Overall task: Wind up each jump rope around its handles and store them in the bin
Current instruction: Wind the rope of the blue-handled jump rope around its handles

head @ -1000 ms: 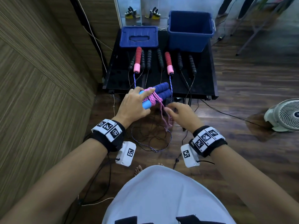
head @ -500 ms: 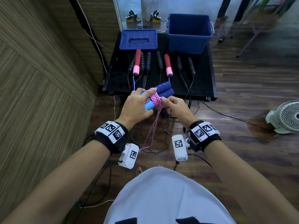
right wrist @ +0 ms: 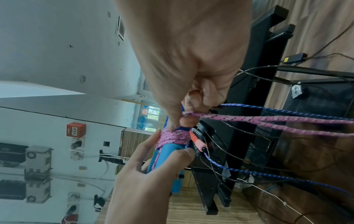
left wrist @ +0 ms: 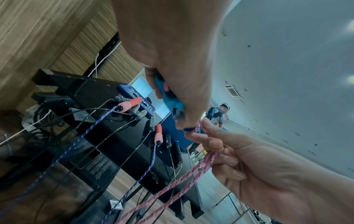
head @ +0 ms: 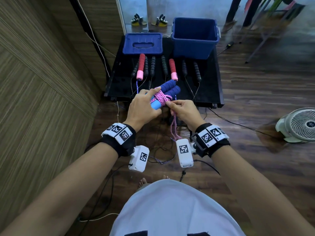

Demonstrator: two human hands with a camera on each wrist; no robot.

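My left hand (head: 144, 106) grips the two blue foam handles (head: 168, 87) of a jump rope, held side by side above the table's front edge. Pink rope (head: 161, 97) is coiled around their middle. My right hand (head: 183, 111) pinches the loose pink strands (head: 173, 128) right beside the coil, and they hang down from my fist. In the right wrist view the pink coil (right wrist: 172, 137) sits on the blue handles (right wrist: 164, 156), with the loose strands (right wrist: 268, 121) running off to the right. The open blue bin (head: 194, 37) stands at the table's back right.
On the black table (head: 209, 86) lie a red-and-pink handled rope (head: 140, 67) with blue cord and several black-handled ropes (head: 163, 65), their cords hanging to the floor. The blue bin lid (head: 142, 43) lies back left. A white fan (head: 296, 125) stands on the floor at right.
My right hand rose from below the handles and carried the pink rope up to the coil, where it now pinches the strands. The hanging loop has grown shorter.
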